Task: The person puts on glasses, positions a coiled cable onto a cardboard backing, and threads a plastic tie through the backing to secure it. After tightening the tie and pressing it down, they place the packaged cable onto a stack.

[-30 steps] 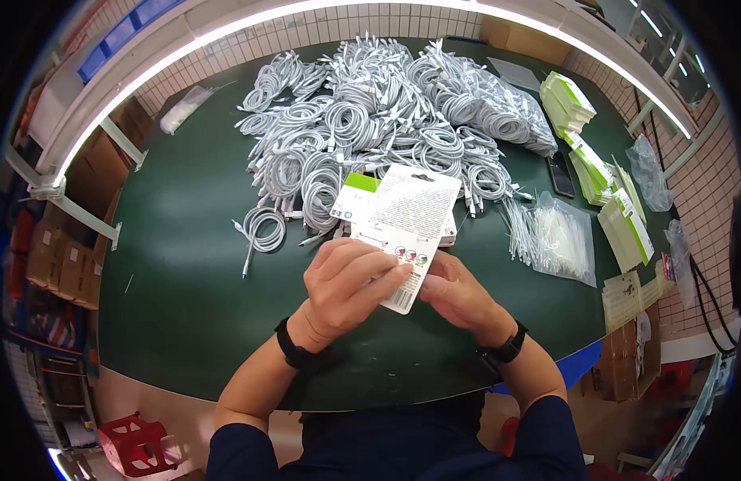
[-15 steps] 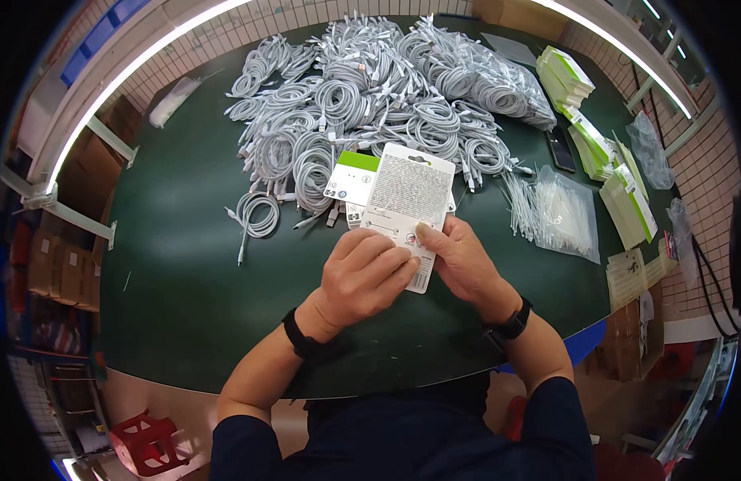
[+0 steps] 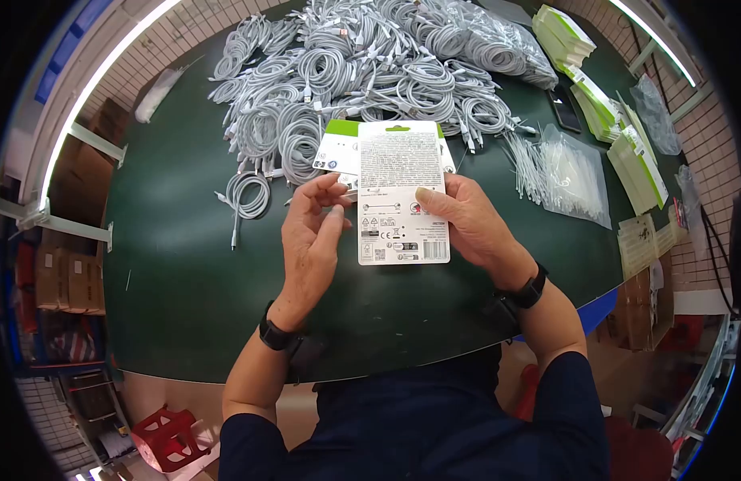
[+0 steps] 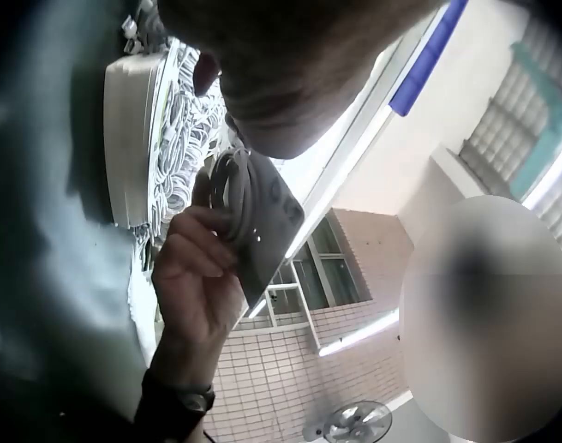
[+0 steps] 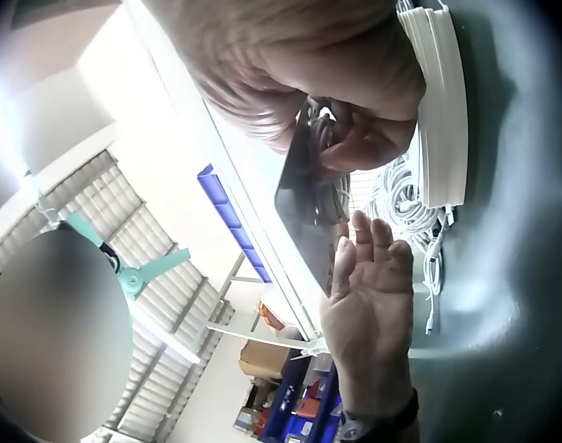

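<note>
My right hand (image 3: pixel 478 220) grips a white printed package card (image 3: pixel 398 164), thumb over its printed face and fingers behind. The card stands upright, its barcode end toward me and a hanging slot at the top. Behind it a coiled grey cable (image 4: pixel 230 185) lies against the card under the right fingers, as the left wrist view shows. My left hand (image 3: pixel 310 240) is beside the card's left edge, fingers loosely bent, palm turned toward the card and holding nothing. Beyond the held card lies a stack of white cards with green tops (image 3: pixel 336 152), partly hidden by it.
A big heap of coiled grey cables (image 3: pixel 362 72) covers the far table. One coil (image 3: pixel 246 196) lies apart at left. On the right are a bag of white zip ties (image 3: pixel 571 172), a phone (image 3: pixel 564 110) and green-and-white card stacks (image 3: pixel 639 168).
My left hand has let go of the card and moved left, its fingers opening. The card has straightened upright in my right hand, whose thumb now presses its face. The head view has tilted down.
</note>
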